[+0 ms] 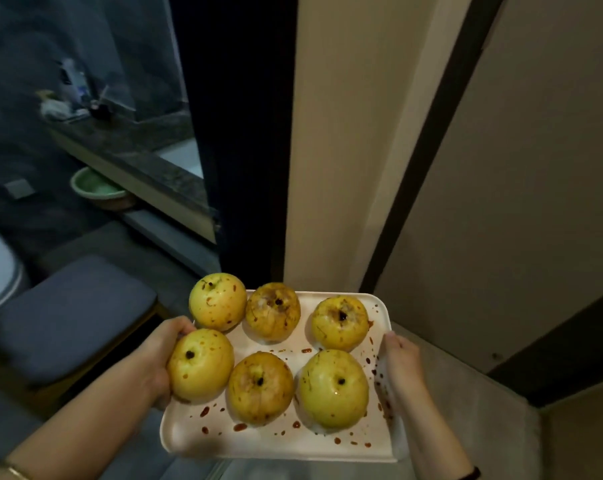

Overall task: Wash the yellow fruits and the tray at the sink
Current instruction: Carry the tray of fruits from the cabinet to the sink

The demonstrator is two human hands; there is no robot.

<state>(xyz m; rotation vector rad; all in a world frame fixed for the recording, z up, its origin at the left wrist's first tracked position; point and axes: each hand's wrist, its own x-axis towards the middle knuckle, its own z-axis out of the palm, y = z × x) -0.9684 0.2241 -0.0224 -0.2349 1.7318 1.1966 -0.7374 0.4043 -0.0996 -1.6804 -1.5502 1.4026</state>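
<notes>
We grip the tray (258, 441) of yellow fruits (260, 386), left hand (161, 355) fingers curled, right hand (402, 368) fingers pressed together along its edge.

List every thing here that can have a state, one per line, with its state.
tray, carried in the air, spattered with red-brown drops
yellow fruits, six on the tray, stained, not yet washed
left hand, grips the tray's left edge
right hand, grips the tray's right edge
green basin, sits below the counter
</notes>
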